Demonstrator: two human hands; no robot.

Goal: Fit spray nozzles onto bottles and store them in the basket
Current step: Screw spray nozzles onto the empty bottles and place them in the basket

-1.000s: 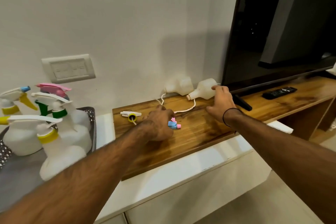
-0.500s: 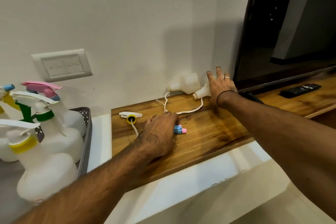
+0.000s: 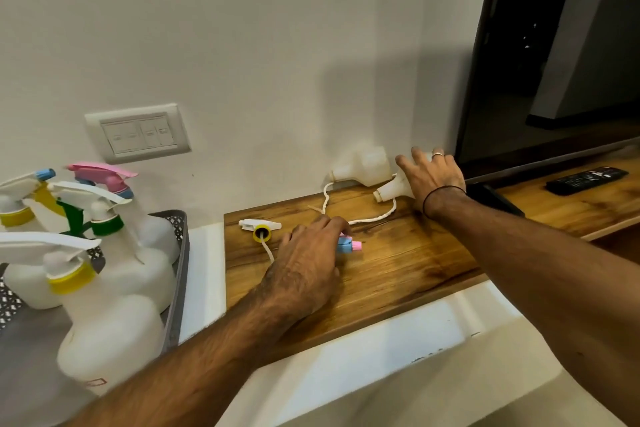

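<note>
Spray nozzles: two loose on the wooden shelf (image 3: 398,274) at frame centre. Your left hand (image 3: 304,267) is curled over the blue-and-pink nozzle (image 3: 349,245), fingers bent down on it; can't tell if it's actually pinched yet. The yellow-collared nozzle (image 3: 260,229) lies just left of that hand, untouched.

Lower left: the basket (image 3: 178,274) already has several fitted bottles (image 3: 110,333) standing in it.

Further back, your right hand (image 3: 431,180) is spread flat over a bottle lying on its side (image 3: 393,189), covering it, not closed round it. A second empty bottle (image 3: 363,168) lies against the wall just behind.

Risks, as I judge them:
- The nozzle's white tube (image 3: 372,218) loops across the shelf right past the near bottle's neck. Lift the nozzle fast and the tube may drag or snag.
- An open palm on a lying bottle can roll it toward the TV (image 3: 554,62) edge.
- The basket is crowded; triggers stick out, so the next bottle could knock one over.

Remote (image 3: 587,179) at right is well apart, not in the way.
</note>
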